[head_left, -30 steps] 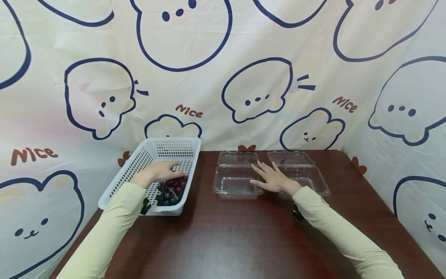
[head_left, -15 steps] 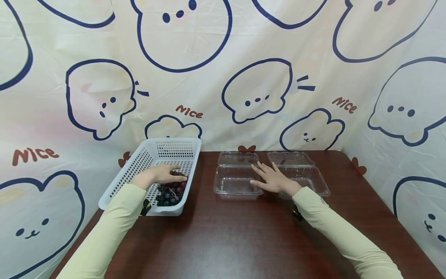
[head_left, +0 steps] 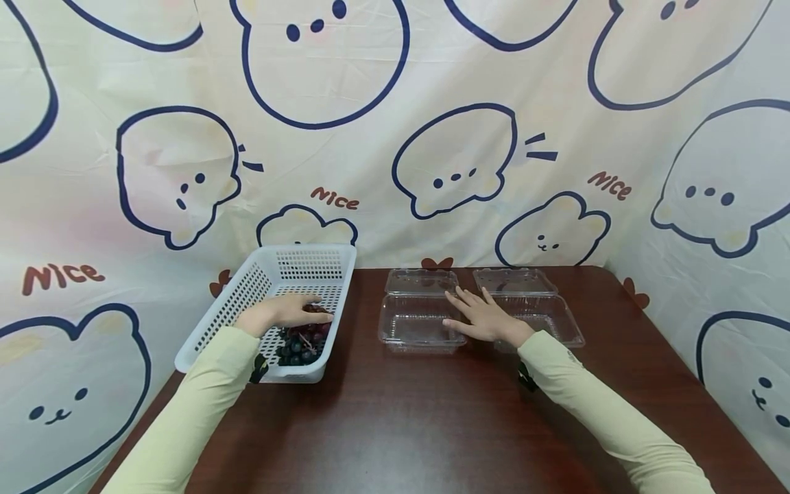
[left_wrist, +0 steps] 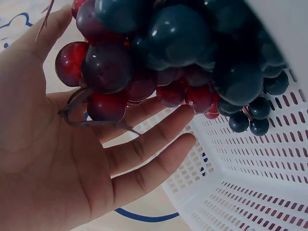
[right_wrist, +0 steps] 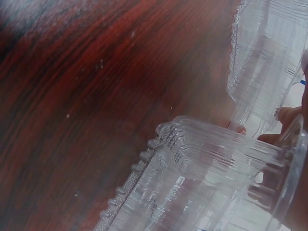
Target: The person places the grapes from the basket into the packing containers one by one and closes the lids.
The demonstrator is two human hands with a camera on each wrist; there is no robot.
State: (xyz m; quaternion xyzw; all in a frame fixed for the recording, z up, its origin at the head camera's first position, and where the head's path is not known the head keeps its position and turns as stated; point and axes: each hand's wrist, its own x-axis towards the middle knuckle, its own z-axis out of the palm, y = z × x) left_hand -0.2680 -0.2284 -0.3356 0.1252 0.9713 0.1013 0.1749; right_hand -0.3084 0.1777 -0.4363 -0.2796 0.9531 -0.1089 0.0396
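Observation:
In the head view my left hand (head_left: 279, 311) reaches into a white plastic basket (head_left: 347, 274) at the left. Below it lies a bunch of dark and red grapes (head_left: 302, 345). The left wrist view shows the thumb beside the red grapes (left_wrist: 107, 107), while the fingers (left_wrist: 159, 166) stretch loosely behind and under the bunch, some tips right at the fruit. Fingers spread, my right hand (head_left: 484, 320) is over the adjoining sides of two lidded clear plastic containers, the left container (head_left: 413, 319) and the right container (head_left: 558, 322). Part of the right container is hidden by that hand.
Both containers have their lids (head_left: 422, 281) swung up at the back. A dark red-brown table (head_left: 395, 425) bears everything. Behind and at both sides hangs a printed cloth (head_left: 376, 158). The basket's front wall (head_left: 296, 374) stands near the left sleeve.
My left hand has sunk slightly onto the grapes, its fingers drawing in a little toward them. The right hand and both containers have stayed in place.

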